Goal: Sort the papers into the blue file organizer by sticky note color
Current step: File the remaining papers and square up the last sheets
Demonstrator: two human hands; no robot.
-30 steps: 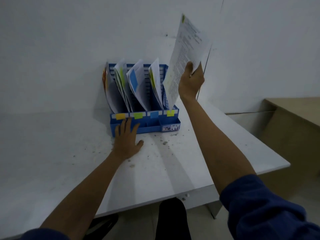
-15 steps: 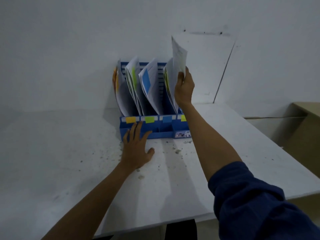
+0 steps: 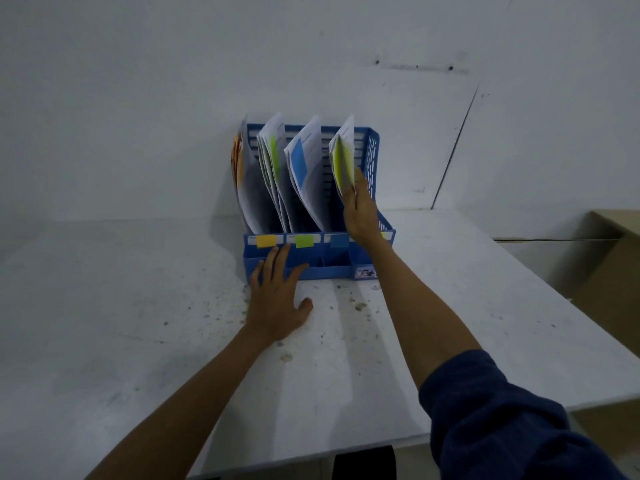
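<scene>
The blue file organizer [image 3: 372,174] stands against the wall at the back of the white table [image 3: 138,341]. Its slots carry orange, green, blue and yellow labels, with papers leaning in each one. My right hand [image 3: 360,213] reaches into the rightmost slot and holds the yellow-noted paper [image 3: 341,161] by its lower edge. My left hand [image 3: 277,299] lies flat on the table, its fingertips touching the organizer's front tray below the orange label [image 3: 266,241] and the green label [image 3: 304,241].
Crumbs and specks are scattered on the tabletop in front of the organizer. A beige cabinet [image 3: 602,258] stands off the table's right side. The white wall is close behind the organizer.
My right hand has lowered the paper from above the organizer down into the rightmost slot. My left hand has stayed flat at the organizer's front.
</scene>
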